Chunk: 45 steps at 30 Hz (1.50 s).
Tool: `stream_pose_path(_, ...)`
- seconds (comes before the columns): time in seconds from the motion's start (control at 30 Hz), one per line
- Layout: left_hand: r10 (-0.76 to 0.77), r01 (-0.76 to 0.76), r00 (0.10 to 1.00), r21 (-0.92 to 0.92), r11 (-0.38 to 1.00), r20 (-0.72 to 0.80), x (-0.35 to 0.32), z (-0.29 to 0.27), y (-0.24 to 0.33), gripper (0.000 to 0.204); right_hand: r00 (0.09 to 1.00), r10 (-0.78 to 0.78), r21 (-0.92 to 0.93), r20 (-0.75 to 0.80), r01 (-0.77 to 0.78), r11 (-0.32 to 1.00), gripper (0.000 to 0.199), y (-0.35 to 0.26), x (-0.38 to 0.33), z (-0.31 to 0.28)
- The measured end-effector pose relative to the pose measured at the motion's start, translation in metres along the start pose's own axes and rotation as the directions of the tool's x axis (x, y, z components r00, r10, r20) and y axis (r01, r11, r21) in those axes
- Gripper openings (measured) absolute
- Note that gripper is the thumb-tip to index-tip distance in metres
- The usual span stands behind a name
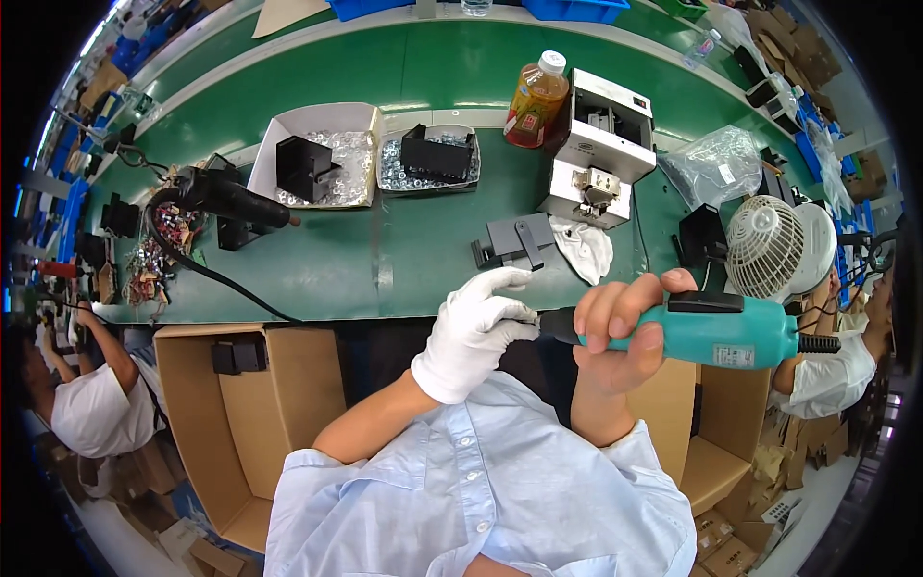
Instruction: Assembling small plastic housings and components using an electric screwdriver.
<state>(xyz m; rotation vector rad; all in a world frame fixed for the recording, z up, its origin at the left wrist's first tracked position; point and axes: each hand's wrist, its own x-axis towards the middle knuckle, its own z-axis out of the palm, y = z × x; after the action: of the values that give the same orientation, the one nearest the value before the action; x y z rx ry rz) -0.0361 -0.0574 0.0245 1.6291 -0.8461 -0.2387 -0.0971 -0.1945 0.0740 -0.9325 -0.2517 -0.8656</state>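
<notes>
The bare right hand (625,327) had its fingers closed round the teal driver (733,329), which was held level, clear of the tabletop (433,231) at its near edge. The gloved left hand (469,337) had its fingers bunched narrowly at the driver's dark nose (558,327); whether they pinched the tip or a small part could not be told. This was judged the chief hazard: should the driver be triggered with the fingers so placed, the bit could catch and wind the glove fabric. A small part, if one was held there, could slip from the gloved fingertips and fall past the edge, possibly into the cardboard box (308,385) below. The black bracket (516,240) lay loose on the tabletop just beyond the left hand, with no clamp seen on it; driver pressure without a steadying hand could make it skid or turn. The white cloth (583,252) lay close beside it and could snag under the work. The capped bottle (536,101) stood just beside the white device (586,144), where a knock could tip it. The second driver's (231,199) cable (231,284) ran across to the near edge, where a passing forearm could drag it.
</notes>
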Motion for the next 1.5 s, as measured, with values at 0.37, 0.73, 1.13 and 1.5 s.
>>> stream_pose_path(0.37, 0.017, -0.036, 0.984, -0.101, 0.994, -0.177, -0.001, -0.009, 0.001, 0.044, 1.0, -0.018, -0.166, 0.019, 0.021, 0.986, 0.047, 0.007, 0.001, 0.012)
stream_pose_path(0.73, -0.255, 0.249, 0.965, -0.084, 0.965, -0.063, 0.037, 0.013, -0.06, 0.063, 0.988, -0.096, -0.375, -0.123, 0.044, 0.926, 0.042, 0.019, 0.063, 0.008)
stream_pose_path(1.13, -0.215, 0.208, 0.969, -0.068, 0.976, -0.123, 0.034, 0.016, -0.064, 0.055, 0.998, -0.001, -0.548, -0.068, -0.036, 0.836, 0.037, 0.058, 0.067, 0.0)
stream_pose_path(1.5, -0.173, 0.164, 0.973, -0.073, 0.984, -0.151, 0.033, 0.018, -0.067, 0.056, 0.996, 0.019, -0.518, -0.083, -0.06, 0.853, 0.037, 0.064, 0.071, -0.005)
